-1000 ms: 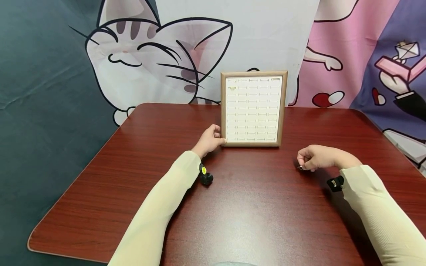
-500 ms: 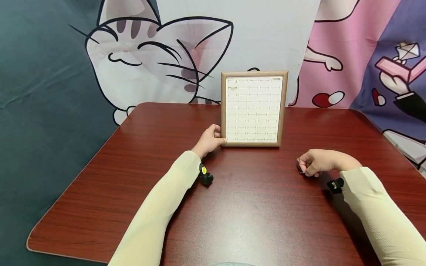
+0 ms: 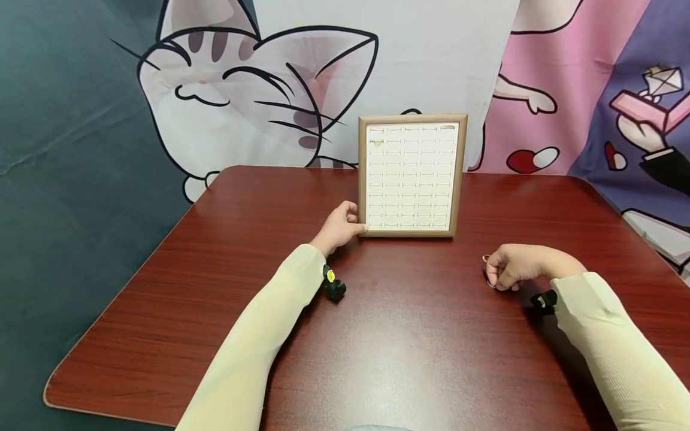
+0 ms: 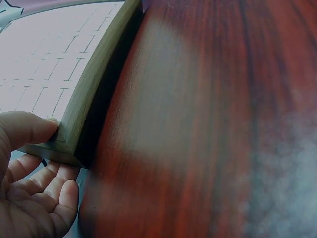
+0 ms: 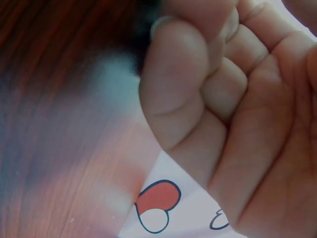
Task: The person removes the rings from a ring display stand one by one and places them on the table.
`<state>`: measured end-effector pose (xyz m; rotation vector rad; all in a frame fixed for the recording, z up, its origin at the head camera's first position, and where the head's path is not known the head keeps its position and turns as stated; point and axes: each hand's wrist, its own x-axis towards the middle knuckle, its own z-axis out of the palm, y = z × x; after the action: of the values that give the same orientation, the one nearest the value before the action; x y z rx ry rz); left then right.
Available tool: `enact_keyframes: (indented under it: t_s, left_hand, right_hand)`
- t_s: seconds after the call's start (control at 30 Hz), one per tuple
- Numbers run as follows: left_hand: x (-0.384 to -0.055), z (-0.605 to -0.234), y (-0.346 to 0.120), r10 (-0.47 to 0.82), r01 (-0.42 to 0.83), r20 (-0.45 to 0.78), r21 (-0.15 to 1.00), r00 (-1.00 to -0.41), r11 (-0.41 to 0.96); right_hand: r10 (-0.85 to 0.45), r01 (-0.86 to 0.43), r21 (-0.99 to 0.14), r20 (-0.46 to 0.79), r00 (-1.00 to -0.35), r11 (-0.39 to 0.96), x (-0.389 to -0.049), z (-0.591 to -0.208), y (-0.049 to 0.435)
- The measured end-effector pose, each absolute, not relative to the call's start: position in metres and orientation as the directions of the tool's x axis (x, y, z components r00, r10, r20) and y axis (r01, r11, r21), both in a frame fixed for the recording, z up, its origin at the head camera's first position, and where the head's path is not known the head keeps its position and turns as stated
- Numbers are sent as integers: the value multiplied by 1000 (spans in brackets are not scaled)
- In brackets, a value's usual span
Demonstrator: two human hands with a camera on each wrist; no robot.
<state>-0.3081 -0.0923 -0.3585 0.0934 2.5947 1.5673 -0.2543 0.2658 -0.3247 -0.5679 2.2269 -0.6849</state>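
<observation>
A wooden-framed display board (image 3: 411, 179) with rows of short slots stands upright on the table. One small gold-coloured ring (image 3: 377, 142) sits in a slot at its upper left, and another small piece (image 3: 447, 127) at its top right. My left hand (image 3: 339, 227) grips the board's lower left corner, thumb on the front and fingers behind. Further right, my right hand (image 3: 512, 266) is low over the table with curled fingers, pinching a thin gold-coloured ring (image 3: 490, 285). A similar thin curve (image 3: 486, 258) shows beyond the fingers; whether it is a separate piece I cannot tell.
The reddish-brown wooden table (image 3: 409, 335) spreads under both hands. Behind it hangs a cartoon-printed cloth (image 3: 323, 78). A dark wrist camera (image 3: 334, 290) sits on the left sleeve, another (image 3: 544, 300) on the right.
My right hand has moved slightly toward me, and more of the thin gold-coloured curves shows by its fingers. The left hand and the board hold still.
</observation>
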Motion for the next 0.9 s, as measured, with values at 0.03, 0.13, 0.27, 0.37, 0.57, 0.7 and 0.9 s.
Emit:
enact_keyframes:
  t_s: [0.03, 0.13, 0.27, 0.37, 0.57, 0.7, 0.9]
  left_hand:
    - [-308, -359, -92, 110, -1, -58, 886, -992, 463]
    - [-308, -359, -92, 106, 3, -51, 889, -993, 458]
    - [-307, -358, -92, 106, 2, -52, 891, -993, 455]
    - [-308, -358, -92, 106, 1, -54, 891, -993, 455]
    - [-309, -358, -93, 95, 8, -40, 889, -995, 457]
    - [-308, -359, -93, 99, 10, -41, 885, -994, 465]
    - [-306, -361, -92, 92, 10, -37, 884, -995, 468]
  right_hand:
    - [-574, -190, -619, -509, -642, 762, -254, -325, 266]
    - [-569, -199, -611, -501, -652, 766, -254, -325, 266]
    - [-563, -213, -596, -494, -663, 774, -253, -320, 266]
    - [-556, -235, -578, -475, -683, 782, -254, -312, 266]
    - [-535, -287, -540, -384, -753, 791, -259, -296, 261]
    - [-531, -360, -497, -260, -806, 790, -262, -294, 258]
    - [-511, -454, -409, -36, -859, 792, -265, -295, 251]
